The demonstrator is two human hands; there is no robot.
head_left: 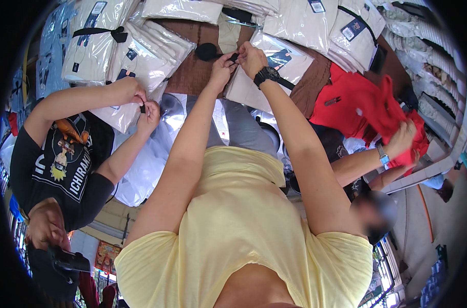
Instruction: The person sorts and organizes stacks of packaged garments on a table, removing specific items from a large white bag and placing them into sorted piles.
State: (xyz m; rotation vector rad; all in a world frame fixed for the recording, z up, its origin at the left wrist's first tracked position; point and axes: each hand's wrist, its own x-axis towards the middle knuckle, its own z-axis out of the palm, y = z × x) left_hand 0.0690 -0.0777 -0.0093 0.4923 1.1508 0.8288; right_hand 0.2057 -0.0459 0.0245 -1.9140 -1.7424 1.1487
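Note:
Both my hands meet over the table just ahead of me. My left hand pinches a small black strip between thumb and fingers. Close beside it, the closed fingers of my right hand, with a black watch on the wrist, are at the strip's other end. Under and beside my right hand lies a cream garment in a clear plastic bag, with a dark blue tag on it. A round black thing, perhaps a roll, lies left of my left hand. The strip's exact kind is too small to make out.
Stacks of bagged cream garments stand left and far, some tied with black bands. At left a co-worker's hands hold a small black piece. On the right another person's hand handles red cloth. The tabletop is brown.

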